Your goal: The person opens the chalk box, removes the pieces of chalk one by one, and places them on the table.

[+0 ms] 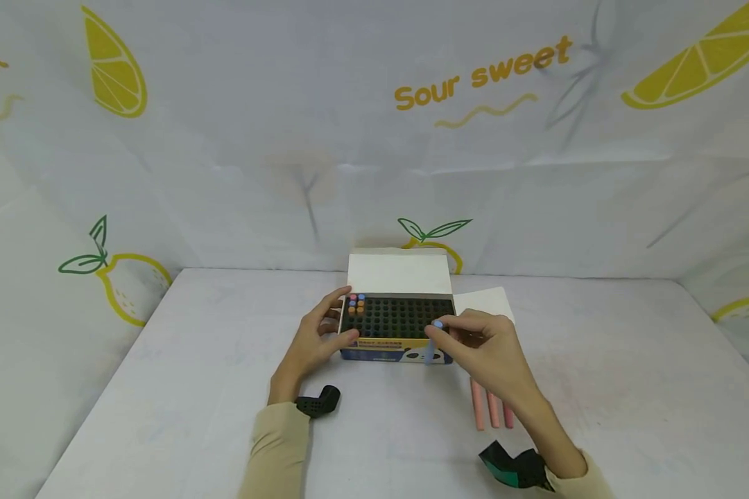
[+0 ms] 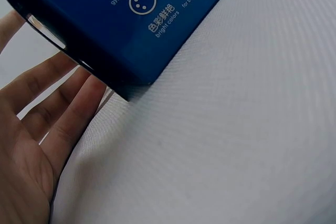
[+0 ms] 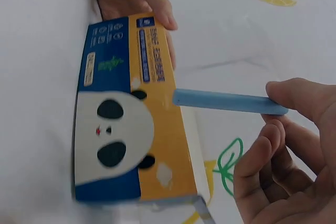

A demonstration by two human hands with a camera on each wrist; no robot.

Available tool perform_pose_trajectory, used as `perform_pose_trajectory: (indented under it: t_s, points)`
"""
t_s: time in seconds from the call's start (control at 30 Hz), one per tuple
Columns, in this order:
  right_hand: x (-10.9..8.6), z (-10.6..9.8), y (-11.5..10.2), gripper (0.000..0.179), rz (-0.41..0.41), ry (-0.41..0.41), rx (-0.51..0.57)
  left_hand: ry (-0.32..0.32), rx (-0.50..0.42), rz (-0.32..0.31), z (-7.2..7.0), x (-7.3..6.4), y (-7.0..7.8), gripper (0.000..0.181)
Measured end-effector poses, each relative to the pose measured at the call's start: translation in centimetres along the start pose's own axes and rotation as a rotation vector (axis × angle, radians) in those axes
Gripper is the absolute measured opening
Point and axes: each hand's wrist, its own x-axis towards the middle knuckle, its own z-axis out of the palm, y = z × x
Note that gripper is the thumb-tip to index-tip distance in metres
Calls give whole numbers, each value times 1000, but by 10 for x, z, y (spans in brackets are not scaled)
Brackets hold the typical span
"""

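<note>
A blue and yellow chalk box (image 1: pixel 374 352) with a panda face stands on the table, its white lid (image 1: pixel 399 272) tipped back. My left hand (image 1: pixel 312 346) holds the box's left end, thumb at the front edge and fingers along the side and back. Between thumb and fingertips, my right hand (image 1: pixel 489 350) pinches a blue chalk stick (image 3: pixel 226 101) near its upper end. That stick hangs in front of the box's right front edge, apart from the holes. Several coloured chalk sticks (image 1: pixel 356 305) stand in the black holed insert (image 1: pixel 406 315) at its left end.
Pink and red-pink chalk sticks (image 1: pixel 494 410) lie on the white table (image 1: pixel 387 443), partly under my right forearm. A white flap (image 1: pixel 487 301) sticks out at the box's right. Behind the table hangs a lemon-printed cloth (image 1: pixel 237 138).
</note>
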Motion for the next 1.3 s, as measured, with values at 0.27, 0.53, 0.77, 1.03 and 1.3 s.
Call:
perform_pose_trajectory:
  t_s: [0.27,0.53,0.77,1.03,1.3]
  points:
    - [-16,-31,16,18,62,-98,-52,-10,3,-4,-1,1,-1,73]
    - [-22,-62,27,17,140,-249,-90,-9,3,-9,0,0,0,73]
    - [-23,-94,42,18,244,-386,-81,-14,-8,3,1,1,0,73]
    - [-27,-127,66,19,244,-532,16,-9,2,5,1,1,0,73]
    - [-28,-131,84,21,314,-582,26,-10,4,2,0,0,0,72]
